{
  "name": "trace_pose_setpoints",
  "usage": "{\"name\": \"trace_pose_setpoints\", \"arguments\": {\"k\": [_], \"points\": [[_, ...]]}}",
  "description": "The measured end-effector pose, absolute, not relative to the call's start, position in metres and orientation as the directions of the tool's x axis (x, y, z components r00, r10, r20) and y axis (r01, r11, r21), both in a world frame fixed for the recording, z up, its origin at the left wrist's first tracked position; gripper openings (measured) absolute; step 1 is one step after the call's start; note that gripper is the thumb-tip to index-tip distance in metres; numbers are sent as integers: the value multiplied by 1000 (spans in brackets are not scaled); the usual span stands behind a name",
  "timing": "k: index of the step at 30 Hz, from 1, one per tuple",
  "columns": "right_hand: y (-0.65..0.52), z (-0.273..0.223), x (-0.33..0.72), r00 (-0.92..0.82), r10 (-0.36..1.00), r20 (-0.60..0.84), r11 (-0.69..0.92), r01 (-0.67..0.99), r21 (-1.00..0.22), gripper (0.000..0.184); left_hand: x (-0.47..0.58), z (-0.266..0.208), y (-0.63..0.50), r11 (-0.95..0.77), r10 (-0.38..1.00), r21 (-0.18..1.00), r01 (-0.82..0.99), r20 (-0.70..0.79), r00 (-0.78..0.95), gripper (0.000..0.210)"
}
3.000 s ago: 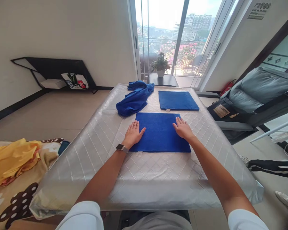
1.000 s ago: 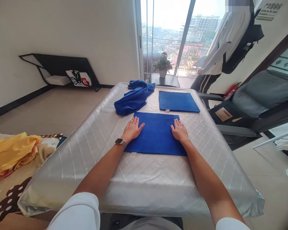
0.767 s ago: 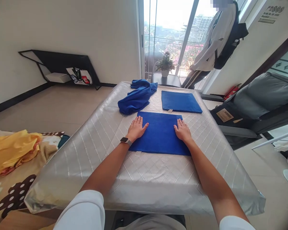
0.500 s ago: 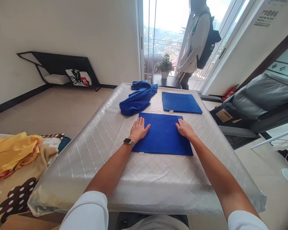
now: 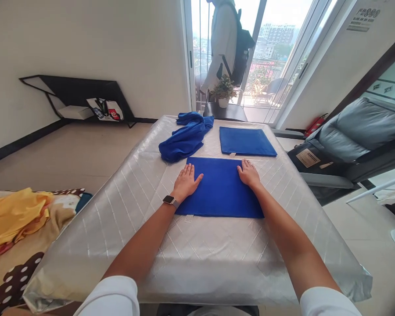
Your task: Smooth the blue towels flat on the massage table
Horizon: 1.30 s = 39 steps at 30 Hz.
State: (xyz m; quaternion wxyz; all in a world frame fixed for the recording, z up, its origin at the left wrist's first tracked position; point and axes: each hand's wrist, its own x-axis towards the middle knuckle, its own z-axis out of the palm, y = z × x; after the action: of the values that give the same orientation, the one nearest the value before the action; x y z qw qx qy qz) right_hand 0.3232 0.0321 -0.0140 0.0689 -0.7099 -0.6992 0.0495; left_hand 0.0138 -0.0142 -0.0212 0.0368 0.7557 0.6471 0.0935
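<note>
A blue rectangular cloth (image 5: pixel 222 191) lies flat in front of me, with a small white tag (image 5: pixel 188 218) at its near left edge. My left hand (image 5: pixel 186 181) rests flat on its left side, fingers stretched out and thumb apart. On its right side lies my right hand (image 5: pixel 249 173), also flat with extended fingers. Beyond it to the right is a second flat blue cloth (image 5: pixel 246 141), tagged at its near edge. A crumpled blue cloth (image 5: pixel 186 137) lies in a heap at the far left.
A silvery quilted cover (image 5: pixel 128 210) drapes the table. Behind stand a black chair (image 5: pixel 225 112) with a potted plant (image 5: pixel 224 91) and a person with a backpack (image 5: pixel 228 44) by the glass door. A grey armchair (image 5: pixel 365 131) is at right; yellow fabric (image 5: pixel 16 217) lies at left.
The person behind the table has moved left across the glass door. My hands stay flat on the near blue cloth; the view has shifted slightly.
</note>
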Motion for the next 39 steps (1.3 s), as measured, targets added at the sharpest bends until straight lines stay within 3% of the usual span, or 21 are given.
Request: {"name": "trace_pose_setpoints", "arguments": {"k": [11,17,20,28,34,39], "points": [[30,-12,321,23,999,42,-13,979,-206,66,16,-19,-17,-152,986,134,979,84,142,84],[30,-12,321,27,999,38,-18,975,-220,67,18,-8,-7,-105,994,57,993,7,105,90],[29,-11,320,25,999,42,-14,972,-235,67,38,4,5,-107,992,28,994,68,105,91],[25,-9,322,5,999,36,2,982,-191,63,176,5,30,-570,820,182,801,173,545,68],[26,-10,323,4,999,39,3,983,-186,63,193,-10,44,-506,863,259,823,157,481,68],[28,-9,320,32,999,26,-26,977,-209,65,147,-14,48,-436,900,232,870,119,419,72]]}}
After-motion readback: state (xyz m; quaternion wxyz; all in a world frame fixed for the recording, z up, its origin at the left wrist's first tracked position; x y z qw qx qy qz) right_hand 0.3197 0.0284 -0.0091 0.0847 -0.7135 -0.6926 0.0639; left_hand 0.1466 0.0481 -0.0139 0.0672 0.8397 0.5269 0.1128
